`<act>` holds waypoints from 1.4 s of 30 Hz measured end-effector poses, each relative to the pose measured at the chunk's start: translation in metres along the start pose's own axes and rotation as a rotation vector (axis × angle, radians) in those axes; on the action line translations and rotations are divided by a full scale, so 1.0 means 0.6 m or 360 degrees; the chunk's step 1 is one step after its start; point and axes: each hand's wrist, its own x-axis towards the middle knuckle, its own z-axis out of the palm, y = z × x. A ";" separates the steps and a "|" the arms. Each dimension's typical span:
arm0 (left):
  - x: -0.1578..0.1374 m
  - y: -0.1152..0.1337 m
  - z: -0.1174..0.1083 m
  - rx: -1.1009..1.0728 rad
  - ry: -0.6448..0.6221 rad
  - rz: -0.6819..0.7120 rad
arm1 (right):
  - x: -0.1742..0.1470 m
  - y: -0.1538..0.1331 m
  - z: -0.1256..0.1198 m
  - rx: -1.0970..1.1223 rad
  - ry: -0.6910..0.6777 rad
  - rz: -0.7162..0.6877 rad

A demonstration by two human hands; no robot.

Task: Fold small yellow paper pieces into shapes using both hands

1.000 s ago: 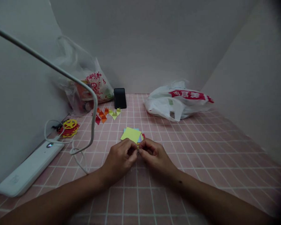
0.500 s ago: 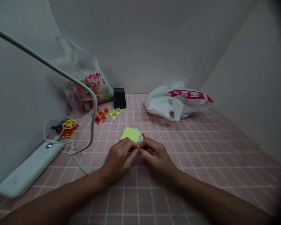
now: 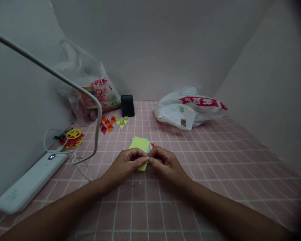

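Observation:
Between my two hands is a small folded piece of yellow paper (image 3: pixel 142 167), its lower part showing below my left fingers. My left hand (image 3: pixel 130 164) pinches it with thumb and fingers. At its right edge my right hand (image 3: pixel 166 163) pinches too, fingertips meeting those of the left. Just beyond my hands lies a stack of square paper sheets (image 3: pixel 139 144), yellow-green on top, with blue and red edges poking out. Several folded paper shapes (image 3: pixel 109 124) in red, orange and yellow sit farther back on the left.
A white power bank (image 3: pixel 31 182) with a looping cable (image 3: pixel 97 134) lies left, near red and yellow cut-out pieces (image 3: pixel 74 138). At the back stand a filled plastic bag (image 3: pixel 102 90), a black phone (image 3: pixel 127 105) and a white bag (image 3: pixel 188 108) on the pink tiled surface (image 3: pixel 215 177).
My left hand has turned flatter, and the yellow paper now shows below its fingers. My right hand stays nearly in place. The view has shifted slightly.

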 end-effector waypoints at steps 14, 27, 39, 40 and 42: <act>0.001 0.009 -0.006 -0.0068 -0.0046 -0.0091 | -0.002 0.000 -0.001 0.0169 -0.0120 0.0038; 0.003 0.010 -0.006 -0.0127 -0.0074 -0.0211 | -0.001 0.006 -0.002 0.0211 -0.0177 0.0062; 0.002 0.004 -0.003 0.0000 -0.0129 -0.0225 | 0.003 0.012 0.000 0.0323 -0.0227 0.0107; 0.002 0.005 -0.003 0.0017 -0.0132 -0.0232 | 0.003 0.012 0.000 0.0309 -0.0234 0.0114; 0.001 0.006 -0.002 0.0039 -0.0157 -0.0246 | 0.003 0.012 0.000 0.0261 -0.0250 0.0124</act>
